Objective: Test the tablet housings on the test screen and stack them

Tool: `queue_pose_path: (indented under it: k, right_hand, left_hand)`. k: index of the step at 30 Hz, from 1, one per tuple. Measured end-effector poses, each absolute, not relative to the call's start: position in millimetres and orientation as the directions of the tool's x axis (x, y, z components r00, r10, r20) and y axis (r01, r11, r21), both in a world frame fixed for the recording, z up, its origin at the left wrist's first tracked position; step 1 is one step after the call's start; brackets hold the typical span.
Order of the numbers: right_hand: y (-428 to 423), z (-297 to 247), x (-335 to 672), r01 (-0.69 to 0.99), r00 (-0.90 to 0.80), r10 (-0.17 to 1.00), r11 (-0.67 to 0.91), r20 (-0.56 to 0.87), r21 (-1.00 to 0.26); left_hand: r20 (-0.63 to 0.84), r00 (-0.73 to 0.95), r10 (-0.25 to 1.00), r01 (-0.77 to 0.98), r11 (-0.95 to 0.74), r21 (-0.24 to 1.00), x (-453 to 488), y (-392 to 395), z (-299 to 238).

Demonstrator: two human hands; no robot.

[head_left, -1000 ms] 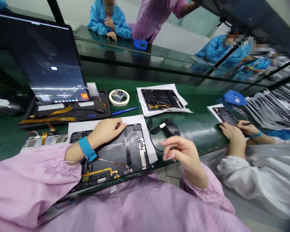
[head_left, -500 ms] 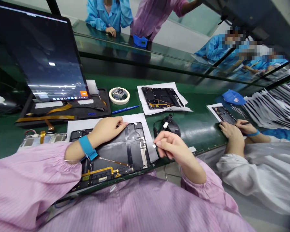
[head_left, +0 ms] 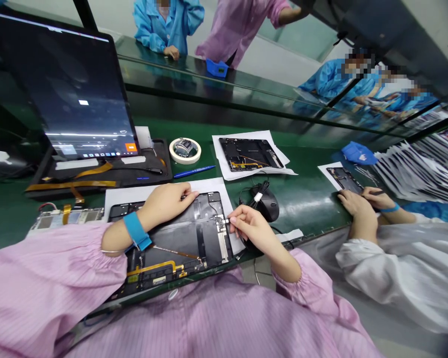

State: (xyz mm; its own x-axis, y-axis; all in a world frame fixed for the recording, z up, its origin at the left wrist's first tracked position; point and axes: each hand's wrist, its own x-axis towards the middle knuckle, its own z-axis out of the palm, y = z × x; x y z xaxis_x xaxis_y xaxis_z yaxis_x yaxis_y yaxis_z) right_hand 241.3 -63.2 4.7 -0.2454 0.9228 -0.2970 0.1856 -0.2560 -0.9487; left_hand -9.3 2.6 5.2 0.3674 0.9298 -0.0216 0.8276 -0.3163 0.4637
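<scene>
An opened tablet back (head_left: 188, 233) with black shields and orange flex cables lies on white paper (head_left: 125, 195) in front of me. My left hand (head_left: 166, 201), with a blue wrist strap, rests flat on the tablet's upper edge, fingers stretched out. My right hand (head_left: 248, 226) pinches a tiny white piece between thumb and forefinger, right at the tablet's right edge beside its small circuit board.
A black mouse (head_left: 267, 204) with a bundled cable sits to the right. Behind lie a tape roll (head_left: 185, 150), a blue pen (head_left: 194, 171), a second opened tablet (head_left: 250, 153) and a large screen (head_left: 65, 92) on a stand. A co-worker's hands (head_left: 362, 206) work at the right.
My right hand has moved left from beside the mouse to the tablet's right edge, now pinching a small white piece. My left hand has stayed put.
</scene>
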Motion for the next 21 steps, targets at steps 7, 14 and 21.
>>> queue_pose_path:
  k: [7,14,21]
  right_hand:
    - [-60,2,245,0.178,-0.289,0.915,-0.237,-0.281,-0.955]
    - [-63,8,239,0.346,-0.302,0.918,-0.148,-0.259,-0.927]
    - [-90,18,216,0.903,-0.358,0.924,0.379,0.134,-0.203]
  left_hand:
    - [-0.026,0.367,0.930,0.826,-0.313,0.470,-8,3,5]
    - [-0.023,0.368,0.930,0.823,-0.314,0.474,-10,2,5]
    - [-0.024,0.358,0.933,0.808,-0.297,0.509,-9,4,6]
